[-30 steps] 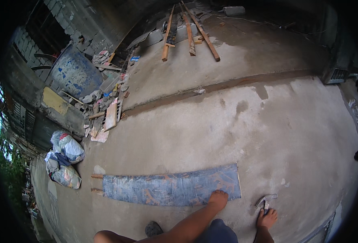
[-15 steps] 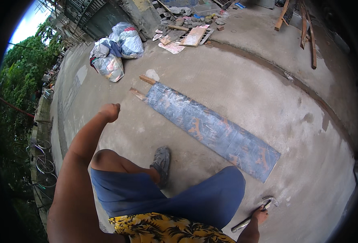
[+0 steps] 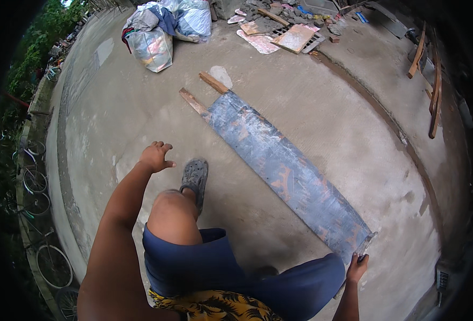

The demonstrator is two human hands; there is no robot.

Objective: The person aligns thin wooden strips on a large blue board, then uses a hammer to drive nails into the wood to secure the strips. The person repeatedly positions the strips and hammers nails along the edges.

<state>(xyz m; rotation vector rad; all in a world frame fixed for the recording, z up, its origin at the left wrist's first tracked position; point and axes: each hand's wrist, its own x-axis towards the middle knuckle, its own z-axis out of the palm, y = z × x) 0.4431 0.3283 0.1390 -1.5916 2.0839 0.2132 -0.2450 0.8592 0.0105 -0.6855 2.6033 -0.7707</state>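
Observation:
A long blue-grey panel (image 3: 284, 171) lies on the concrete, running from the middle of the view toward the lower right. Two wooden battens (image 3: 213, 82) stick out from its far end. By the panel's near end, my right hand (image 3: 357, 267) is closed around a hammer (image 3: 366, 244). The hammer head shows just above my fingers, over the panel's corner; whether it touches cannot be told, and most of the handle is hidden. My left hand (image 3: 156, 156) is in the air left of the panel, fingers apart, holding nothing.
Stuffed plastic bags (image 3: 150, 49) stand at the far left. Rubble and broken boards (image 3: 298, 38) lie at the back, with loose wooden strips (image 3: 436, 91) at the far right. Bicycles (image 3: 53, 266) line the left edge. My clog-shod foot (image 3: 195, 175) is beside the panel.
My left hand has opened from a closed fist. My right hand has moved up with the hammer to the panel's near end. The view has shifted and my legs have moved.

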